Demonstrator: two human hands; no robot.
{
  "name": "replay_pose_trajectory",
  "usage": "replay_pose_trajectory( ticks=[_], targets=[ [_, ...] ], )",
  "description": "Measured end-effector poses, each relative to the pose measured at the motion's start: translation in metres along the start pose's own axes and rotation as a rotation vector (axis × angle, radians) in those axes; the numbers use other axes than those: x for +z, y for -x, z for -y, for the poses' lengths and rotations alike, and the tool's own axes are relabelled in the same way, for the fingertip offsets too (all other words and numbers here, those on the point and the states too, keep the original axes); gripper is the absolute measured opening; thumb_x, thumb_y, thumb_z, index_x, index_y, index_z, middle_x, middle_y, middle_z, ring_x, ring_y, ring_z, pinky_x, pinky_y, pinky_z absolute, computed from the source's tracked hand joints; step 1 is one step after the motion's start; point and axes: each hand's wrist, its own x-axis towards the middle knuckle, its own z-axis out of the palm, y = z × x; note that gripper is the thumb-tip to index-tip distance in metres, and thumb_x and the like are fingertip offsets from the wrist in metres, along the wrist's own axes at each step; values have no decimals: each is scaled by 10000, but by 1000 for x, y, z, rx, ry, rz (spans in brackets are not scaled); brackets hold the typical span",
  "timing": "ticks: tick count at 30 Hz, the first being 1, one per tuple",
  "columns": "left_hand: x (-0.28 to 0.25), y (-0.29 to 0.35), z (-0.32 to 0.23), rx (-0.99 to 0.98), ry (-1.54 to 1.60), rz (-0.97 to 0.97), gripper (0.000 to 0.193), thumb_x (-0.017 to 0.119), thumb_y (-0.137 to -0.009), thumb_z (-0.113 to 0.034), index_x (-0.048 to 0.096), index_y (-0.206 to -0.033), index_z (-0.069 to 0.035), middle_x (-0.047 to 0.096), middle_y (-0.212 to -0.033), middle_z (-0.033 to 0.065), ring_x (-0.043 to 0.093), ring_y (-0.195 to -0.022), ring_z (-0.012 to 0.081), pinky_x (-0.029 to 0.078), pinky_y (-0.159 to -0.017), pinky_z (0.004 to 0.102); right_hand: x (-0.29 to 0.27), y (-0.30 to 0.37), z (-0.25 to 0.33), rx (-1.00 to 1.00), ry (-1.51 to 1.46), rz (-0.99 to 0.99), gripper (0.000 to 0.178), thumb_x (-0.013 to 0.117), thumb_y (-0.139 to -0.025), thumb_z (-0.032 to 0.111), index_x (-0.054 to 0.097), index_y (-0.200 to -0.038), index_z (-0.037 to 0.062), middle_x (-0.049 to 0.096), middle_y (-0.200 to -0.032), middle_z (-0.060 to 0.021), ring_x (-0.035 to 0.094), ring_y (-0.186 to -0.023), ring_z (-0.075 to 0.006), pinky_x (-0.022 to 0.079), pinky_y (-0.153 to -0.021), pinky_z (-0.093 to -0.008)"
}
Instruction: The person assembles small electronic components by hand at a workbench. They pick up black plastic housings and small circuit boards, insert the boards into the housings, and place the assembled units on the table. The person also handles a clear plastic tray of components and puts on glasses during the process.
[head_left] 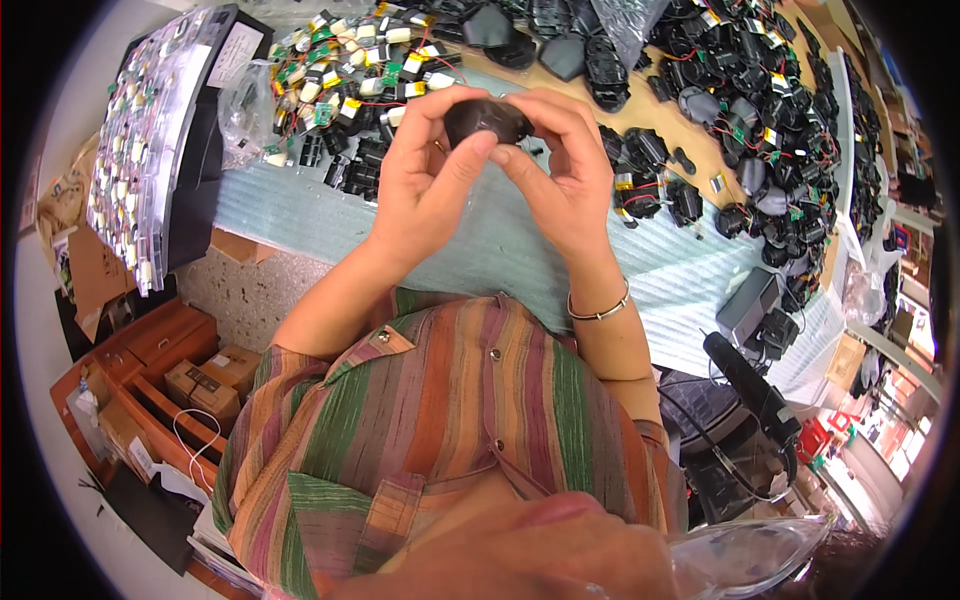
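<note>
Between my two hands, above the table, is a rounded black plastic shell [484,121]. My left hand [432,165] grips its left side, thumb on the near face and fingers curled behind. From the other side my right hand [556,160] closes on it, thumb tip close to the left thumb. The undersides of the fingers and the shell's far face are hidden. Just left of my left hand lie black plastic housings [357,172]. Beyond them is a heap of small battery cells with green circuit boards [350,65]. More black shells [640,150] lie right of my right hand.
A large pile of black parts with red wires [745,130] covers the table's right side. At left stands a tilted black tray of small parts [165,120]. Pale foam sheet [480,240] covers the near table. A black corded tool [750,385] is at lower right.
</note>
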Motion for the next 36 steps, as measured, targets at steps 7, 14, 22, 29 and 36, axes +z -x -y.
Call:
replay_pose_trajectory(
  ticks=[7, 14, 22, 29, 36],
  targets=[
    [6, -15, -14, -7, 9, 153, 591, 691, -903, -110, 401, -1416, -68, 417, -1360, 107, 527, -1192, 205, 450, -989, 344, -28, -12, 19, 91, -143, -80, 440, 757, -798, -12, 598, -1207, 12, 657, -1111, -70, 628, -1007, -159, 521, -879, -290],
    [-9, -21, 2, 43, -405, 177, 546, 679, -899, -97, 445, -1391, -45, 515, -1324, 108, 508, -1237, 219, 433, -1014, 365, -67, -38, 21, 261, -407, -227, 367, 652, -906, 5, 528, -1251, -9, 653, -1108, -101, 655, -950, -156, 566, -832, -303],
    [-22, -19, 2, 201, -918, 195, 426, 736, -824, -127, 595, -1217, -45, 602, -1192, 149, 554, -1137, 340, 451, -961, 395, -74, -51, -3, 185, -92, -8, 371, 689, -891, 90, 570, -1238, 31, 661, -1080, -61, 622, -925, -153, 523, -816, -317],
    [-33, -44, 2, 235, -1194, 181, 416, 717, -823, -142, 585, -1207, -48, 611, -1161, 136, 552, -1064, 356, 462, -909, 427, -71, -37, -23, 209, 866, 561, 361, 657, -877, 311, 640, -1170, 100, 618, -1051, -65, 504, -1030, -257, 334, -912, -416],
    [-33, -113, 32, 662, -1472, 217, 471, 693, -772, -125, 591, -1231, -145, 589, -1281, 65, 542, -1143, 287, 404, -952, 421, -61, -30, -24, 157, 973, 436, 430, 684, -856, 281, 626, -1256, 131, 572, -1091, -50, 492, -1030, -251, 326, -881, -398]
  ],
)
